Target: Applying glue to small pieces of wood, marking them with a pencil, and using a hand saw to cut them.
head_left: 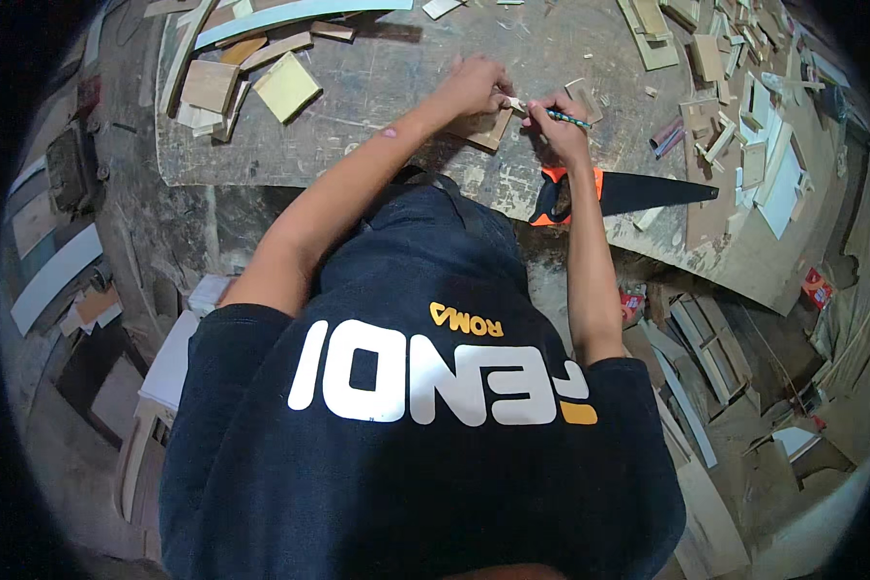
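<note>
My left hand (478,87) is closed, its thumb and fingers pinching a small pale wood piece (516,103). In my right hand (557,133) is a slim dark pencil with a green pattern (570,120); its tip end points toward the small piece, though the contact is too small to make out. Beneath my left hand lies a flat wooden block (493,131), partly covered by the hand. A handsaw (648,192) with an orange and black handle rests on the worn wooden table (358,155), its handle partly behind my right forearm.
Wood offcuts (210,85) and a yellowish square block (287,87) lie on the table's left. A long pale curved strip (300,10) crosses the far edge. Many scraps (759,135) clutter the right side. More boards (710,348) lean below the table on the right.
</note>
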Action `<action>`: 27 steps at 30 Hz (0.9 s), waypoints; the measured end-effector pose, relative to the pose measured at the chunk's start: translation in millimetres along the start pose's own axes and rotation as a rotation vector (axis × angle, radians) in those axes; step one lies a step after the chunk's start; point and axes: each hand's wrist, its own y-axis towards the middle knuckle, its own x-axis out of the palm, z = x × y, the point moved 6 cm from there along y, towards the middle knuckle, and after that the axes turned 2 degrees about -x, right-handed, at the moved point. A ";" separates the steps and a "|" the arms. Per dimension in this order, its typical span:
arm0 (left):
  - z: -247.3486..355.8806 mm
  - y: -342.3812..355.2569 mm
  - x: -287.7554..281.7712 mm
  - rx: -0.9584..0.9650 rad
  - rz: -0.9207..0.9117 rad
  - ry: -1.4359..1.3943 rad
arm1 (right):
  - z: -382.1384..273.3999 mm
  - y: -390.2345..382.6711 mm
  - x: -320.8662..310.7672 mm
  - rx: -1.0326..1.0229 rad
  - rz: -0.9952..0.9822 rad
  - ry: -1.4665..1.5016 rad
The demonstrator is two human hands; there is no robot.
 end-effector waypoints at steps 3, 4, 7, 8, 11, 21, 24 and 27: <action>0.8 1.4 3.1 -0.038 -0.080 -0.046 | 1.3 1.2 0.3 -0.032 -0.063 -0.078; 1.4 1.3 2.3 -0.041 -0.076 -0.048 | 2.3 1.5 -0.7 -0.032 -0.068 -0.081; 1.2 -0.4 4.2 -0.057 -0.088 -0.021 | 0.3 1.8 -0.3 -0.052 -0.083 -0.109; 0.2 -0.6 4.6 -0.063 -0.084 -0.022 | -0.3 2.9 1.6 -0.052 -0.089 -0.112; -0.3 -0.6 4.8 -0.055 -0.054 -0.050 | 6.5 3.5 -1.3 0.044 -0.024 0.136; -1.6 0.3 6.2 -0.083 -0.114 -0.045 | 7.1 7.4 0.4 -0.019 -0.059 0.016; -0.2 -1.2 5.7 -0.066 -0.077 -0.054 | 5.8 6.8 -0.2 -0.038 -0.054 0.020; 0.9 -1.7 4.4 -0.062 -0.069 -0.070 | 8.8 6.8 -1.7 -0.022 -0.086 -0.073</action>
